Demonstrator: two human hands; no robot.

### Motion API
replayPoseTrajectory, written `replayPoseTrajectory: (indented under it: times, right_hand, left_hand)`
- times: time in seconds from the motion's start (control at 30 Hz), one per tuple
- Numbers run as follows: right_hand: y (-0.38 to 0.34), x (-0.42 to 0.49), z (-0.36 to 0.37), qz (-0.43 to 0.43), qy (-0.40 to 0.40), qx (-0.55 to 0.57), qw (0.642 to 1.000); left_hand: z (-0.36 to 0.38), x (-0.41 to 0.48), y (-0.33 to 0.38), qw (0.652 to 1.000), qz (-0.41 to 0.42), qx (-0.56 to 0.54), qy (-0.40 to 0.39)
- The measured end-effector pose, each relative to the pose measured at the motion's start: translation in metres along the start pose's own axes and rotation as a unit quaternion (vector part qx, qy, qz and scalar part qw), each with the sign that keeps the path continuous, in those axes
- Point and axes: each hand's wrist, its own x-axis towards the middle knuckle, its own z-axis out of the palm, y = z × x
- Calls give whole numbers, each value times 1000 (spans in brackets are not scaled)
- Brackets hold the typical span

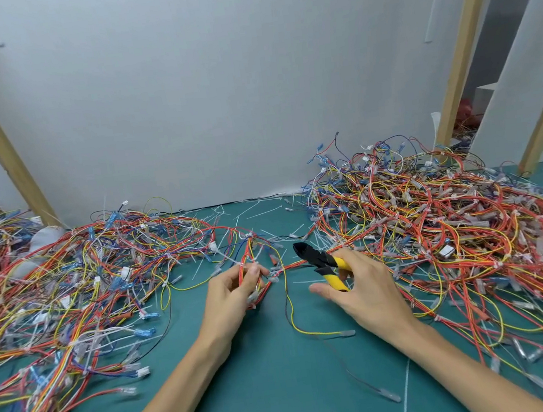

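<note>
A person is working through wire harnesses on a green mat [279,377]. The left hand [236,290] is curling thumb and fingers round a red-and-orange harness [246,255] near the middle of the mat. The right hand [364,290] is gripping yellow-handled cutters [318,260], fingers wrapped on the handles and thumb stretched loose. The black jaws are pointing up and left, just beside the harness, seemingly almost closed and biting nothing. White cable-tie offcuts [406,392] are littering the mat, suggesting many ties are already snipped. 2 big heaps are flanking the hands: the left pile [83,282] is looking looser, while the right pile [456,233] is lying denser and dotted with white ties. The job is probably about midway, with much left to cut.
</note>
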Motion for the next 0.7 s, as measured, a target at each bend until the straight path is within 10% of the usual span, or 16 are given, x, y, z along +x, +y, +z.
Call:
replayPoseTrajectory:
  times: [0.3, 0.7]
  right_hand:
    - [2, 2, 4, 95, -48, 23, 994]
    - [1, -2, 5, -11, -60, 58, 996]
  left_hand:
    - [-1, 6, 2, 991, -59, -120, -15]
    - [4, -5, 11, 998, -6, -56, -7]
